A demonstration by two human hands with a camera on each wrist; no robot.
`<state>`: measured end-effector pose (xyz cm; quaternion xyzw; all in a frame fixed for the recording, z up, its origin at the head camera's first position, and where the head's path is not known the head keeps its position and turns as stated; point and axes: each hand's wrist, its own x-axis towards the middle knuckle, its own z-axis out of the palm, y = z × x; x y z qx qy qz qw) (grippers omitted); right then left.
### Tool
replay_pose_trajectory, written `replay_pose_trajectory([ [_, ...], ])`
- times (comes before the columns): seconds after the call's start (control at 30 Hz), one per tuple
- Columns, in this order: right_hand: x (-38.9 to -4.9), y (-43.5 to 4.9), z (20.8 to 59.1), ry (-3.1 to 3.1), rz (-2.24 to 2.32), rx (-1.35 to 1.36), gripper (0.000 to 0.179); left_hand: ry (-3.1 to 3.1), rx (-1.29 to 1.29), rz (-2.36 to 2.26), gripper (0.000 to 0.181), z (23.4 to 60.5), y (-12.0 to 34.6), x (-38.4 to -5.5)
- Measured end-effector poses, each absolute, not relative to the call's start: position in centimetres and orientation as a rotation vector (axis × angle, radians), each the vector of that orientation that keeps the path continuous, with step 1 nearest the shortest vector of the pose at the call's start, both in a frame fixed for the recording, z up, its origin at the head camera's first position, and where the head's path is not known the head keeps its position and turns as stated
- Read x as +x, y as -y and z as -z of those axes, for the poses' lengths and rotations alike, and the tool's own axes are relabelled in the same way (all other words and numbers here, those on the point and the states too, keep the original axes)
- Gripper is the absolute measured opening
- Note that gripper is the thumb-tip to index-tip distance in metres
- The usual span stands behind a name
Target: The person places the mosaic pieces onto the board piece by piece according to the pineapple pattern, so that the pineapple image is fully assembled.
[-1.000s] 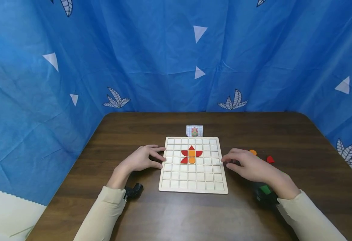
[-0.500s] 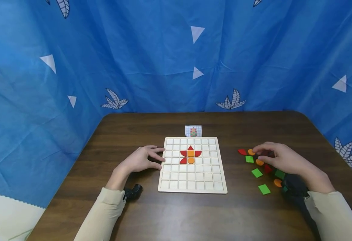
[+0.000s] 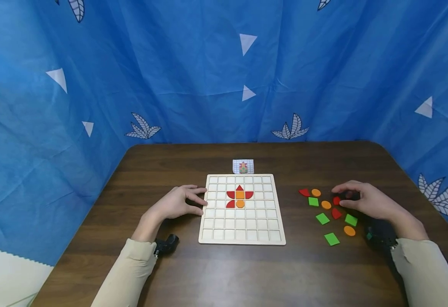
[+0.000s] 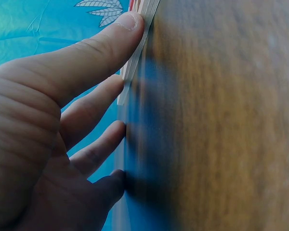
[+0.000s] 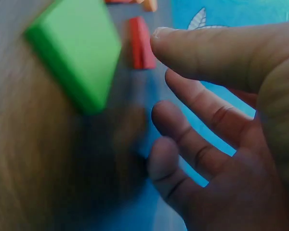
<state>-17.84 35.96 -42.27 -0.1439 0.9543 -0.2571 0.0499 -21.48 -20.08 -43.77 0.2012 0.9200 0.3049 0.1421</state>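
Note:
My left hand [image 3: 177, 202] rests at the left edge of a pale wooden grid board [image 3: 243, 224], its fingers spread. In the left wrist view the thumb and a fingertip meet the board's edge [image 4: 139, 43]. Flat pieces lie in the grid: a red triangle [image 3: 239, 188], red curved pieces [image 3: 249, 195], an orange square [image 3: 240, 195] and an orange disc [image 3: 240, 204]. My right hand [image 3: 373, 202] is low over loose pieces to the right, thumb and forefinger apart on either side of a small red piece [image 3: 336, 200]. Its thumb tip is right by a red piece [image 5: 142, 43] in the right wrist view.
A small printed pattern card [image 3: 243, 166] lies behind the board. Loose green squares [image 3: 332, 238], orange discs [image 3: 349, 230] and red pieces [image 3: 304, 192] are scattered on the brown table [image 3: 224, 275] at right. A blue curtain [image 3: 204, 72] hangs behind the table.
My right hand has moved from the board's right edge out to the loose pieces at right, uncovering several of them. The left hand stays at the board, and the head view has shifted slightly.

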Motion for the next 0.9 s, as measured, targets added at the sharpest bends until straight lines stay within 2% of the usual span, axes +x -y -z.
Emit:
replay_pose_trajectory([
  [0.43, -17.8, -36.1, 43.3, -2.931, 0.749, -0.411, 0.027, -2.646, 0.56, -0.908, 0.03, 43.6, 20.1, -21.1],
  [0.9, -17.5, -36.0, 43.7, -2.975, 0.634, -0.353, 0.042, -2.661, 0.581, -0.879, 0.029, 43.5, 20.0, -21.1],
])
